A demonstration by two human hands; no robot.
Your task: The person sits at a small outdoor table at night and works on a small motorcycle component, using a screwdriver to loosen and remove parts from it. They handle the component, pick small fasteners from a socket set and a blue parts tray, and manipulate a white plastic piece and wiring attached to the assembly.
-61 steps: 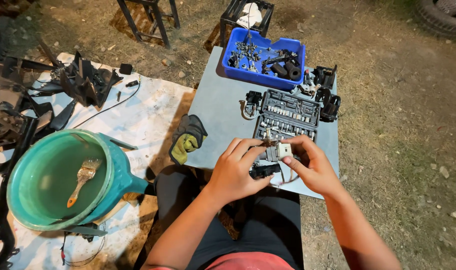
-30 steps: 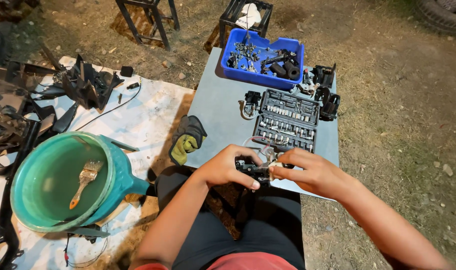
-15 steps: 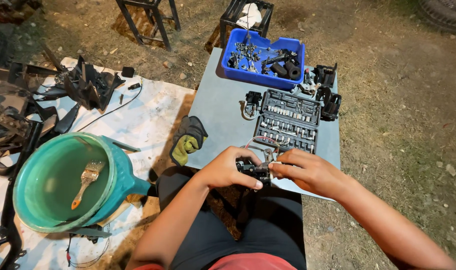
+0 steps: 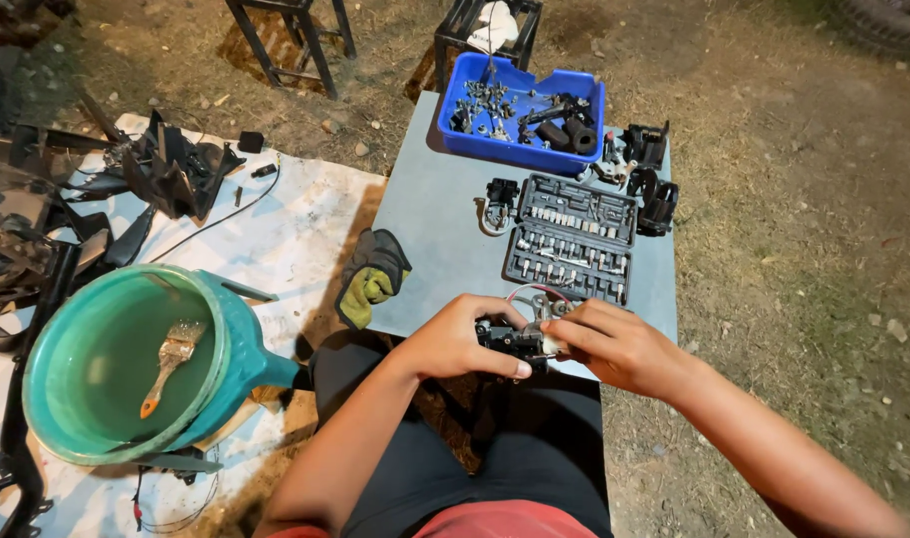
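My left hand (image 4: 457,339) grips a small black mechanical part (image 4: 512,342) with thin wires looping off it, held at the near edge of the grey board (image 4: 435,229). My right hand (image 4: 614,344) closes on the same part from the right, fingertips pinching its pale end. Just beyond the hands lies an open black socket set case (image 4: 571,239) with rows of silver sockets. A blue plastic tray (image 4: 520,105) full of bolts and black parts stands at the board's far end.
A green-and-black glove (image 4: 370,279) hangs off the board's left edge. A teal basin (image 4: 126,364) holding a paintbrush (image 4: 171,359) sits on a white sheet (image 4: 276,229) with black plastic parts (image 4: 171,169). More black components (image 4: 649,174) lie at the board's right. Dirt ground surrounds it.
Both hands have drawn nearer to me with the part, from over the socket case to the board's near edge. The right hand's grip has shifted on the part.
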